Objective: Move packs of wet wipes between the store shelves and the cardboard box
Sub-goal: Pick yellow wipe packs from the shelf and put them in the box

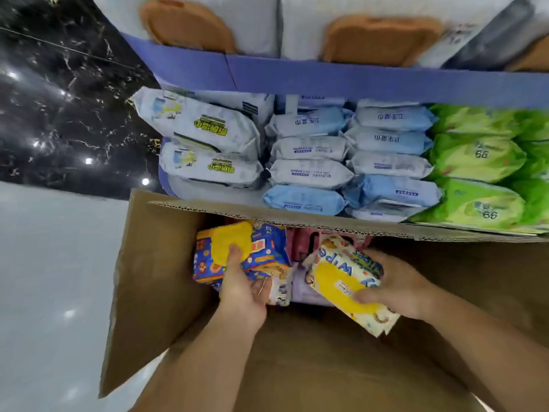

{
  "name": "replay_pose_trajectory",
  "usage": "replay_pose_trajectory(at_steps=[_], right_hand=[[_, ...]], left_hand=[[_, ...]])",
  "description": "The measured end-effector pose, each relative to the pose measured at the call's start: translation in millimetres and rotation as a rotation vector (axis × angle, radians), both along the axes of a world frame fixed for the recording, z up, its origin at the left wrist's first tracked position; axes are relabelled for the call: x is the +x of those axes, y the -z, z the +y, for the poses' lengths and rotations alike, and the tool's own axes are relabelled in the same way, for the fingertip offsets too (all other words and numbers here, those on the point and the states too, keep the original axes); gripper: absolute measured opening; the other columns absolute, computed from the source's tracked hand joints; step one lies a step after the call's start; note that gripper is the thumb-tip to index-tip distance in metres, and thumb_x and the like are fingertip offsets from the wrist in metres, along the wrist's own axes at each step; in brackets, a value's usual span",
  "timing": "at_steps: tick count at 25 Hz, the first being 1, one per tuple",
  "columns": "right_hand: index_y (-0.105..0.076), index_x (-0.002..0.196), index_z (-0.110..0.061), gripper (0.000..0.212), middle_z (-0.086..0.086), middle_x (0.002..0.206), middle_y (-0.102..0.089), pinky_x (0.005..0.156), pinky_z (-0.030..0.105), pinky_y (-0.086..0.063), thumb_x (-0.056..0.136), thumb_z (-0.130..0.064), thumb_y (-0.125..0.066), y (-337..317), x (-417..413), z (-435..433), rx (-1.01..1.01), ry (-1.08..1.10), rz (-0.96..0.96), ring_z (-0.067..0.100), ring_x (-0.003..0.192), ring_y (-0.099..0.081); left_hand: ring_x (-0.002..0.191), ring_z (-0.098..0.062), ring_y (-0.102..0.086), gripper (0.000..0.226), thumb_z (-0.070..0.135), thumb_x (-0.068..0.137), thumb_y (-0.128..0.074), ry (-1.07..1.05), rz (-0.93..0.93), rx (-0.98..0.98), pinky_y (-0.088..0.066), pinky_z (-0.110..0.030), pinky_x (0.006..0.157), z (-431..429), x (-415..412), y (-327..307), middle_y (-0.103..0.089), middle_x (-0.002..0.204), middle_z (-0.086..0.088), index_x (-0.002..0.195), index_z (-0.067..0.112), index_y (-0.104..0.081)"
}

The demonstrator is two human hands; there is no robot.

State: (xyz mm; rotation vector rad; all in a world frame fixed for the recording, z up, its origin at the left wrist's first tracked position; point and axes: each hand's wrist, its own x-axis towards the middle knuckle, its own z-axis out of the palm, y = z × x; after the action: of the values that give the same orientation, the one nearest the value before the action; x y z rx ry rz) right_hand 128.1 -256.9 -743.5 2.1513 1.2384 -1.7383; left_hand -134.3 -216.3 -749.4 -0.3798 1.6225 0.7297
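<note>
I look down into an open cardboard box (154, 263) in front of the store shelf (326, 80). My left hand (242, 288) grips a blue and orange wipes pack with a yellow lid (267, 248), thumb on the lid. My right hand (398, 285) holds a white pack printed "Wipes" with a yellow lid (338, 272), tilted above other packs. Pink and lilac packs (303, 288) lie lower in the box, partly hidden.
The lower shelf holds stacked white packs with yellow print (205, 135), blue and white packs (350, 162) and green packs (478, 179). Large packs with orange lids (380, 40) stand on the upper shelf. Pale floor (53, 278) lies to the left, dark marble (59, 99) behind it.
</note>
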Motion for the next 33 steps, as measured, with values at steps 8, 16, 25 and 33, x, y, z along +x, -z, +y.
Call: replay_pose_trajectory(at_steps=[8,16,25,33], right_hand=[[-0.059,0.131,-0.036,0.082,-0.009,0.126,-0.062,0.102,0.04,-0.049,0.059,-0.068,-0.083,64.6,-18.4,25.3,0.326,0.1,-0.225,0.015,0.117,-0.056],[-0.061,0.112,-0.029,0.047,-0.019,0.09,-0.067,0.089,0.033,-0.053,0.077,-0.058,-0.076,68.4,-54.1,16.3,0.277,0.759,-0.089,0.005,0.088,-0.065],[-0.062,0.118,-0.018,0.048,0.005,0.113,-0.067,0.085,0.034,-0.046,0.091,-0.056,-0.051,-3.6,-39.4,2.4,0.043,0.59,-0.156,0.03,0.108,-0.063],[-0.064,0.114,-0.019,0.037,0.004,0.109,-0.069,0.099,0.041,-0.047,0.098,-0.048,-0.049,-180.1,-43.2,-26.2,0.132,0.621,0.002,0.022,0.103,-0.063]], left_hand=[[0.092,-0.018,-0.077,0.042,0.036,0.095,-0.065,0.071,0.056,0.22,-0.064,-0.035,0.074,11.1,0.2,50.7,-0.077,0.112,-0.006,0.133,0.018,-0.059],[0.094,-0.022,-0.074,0.043,0.044,0.096,-0.062,0.259,0.158,0.151,-0.061,-0.037,0.081,13.7,5.5,39.3,-0.075,0.105,-0.004,0.131,0.02,-0.058],[0.084,-0.014,-0.059,0.027,0.042,0.101,-0.05,0.809,0.181,-0.07,-0.042,-0.029,0.074,11.5,2.5,-52.0,-0.064,0.094,0.0,0.105,0.018,-0.06],[0.086,-0.017,-0.051,0.021,0.031,0.103,-0.047,1.323,0.209,0.136,-0.036,-0.031,0.072,7.8,31.7,-230.0,-0.058,0.098,-0.001,0.093,0.019,-0.06]])
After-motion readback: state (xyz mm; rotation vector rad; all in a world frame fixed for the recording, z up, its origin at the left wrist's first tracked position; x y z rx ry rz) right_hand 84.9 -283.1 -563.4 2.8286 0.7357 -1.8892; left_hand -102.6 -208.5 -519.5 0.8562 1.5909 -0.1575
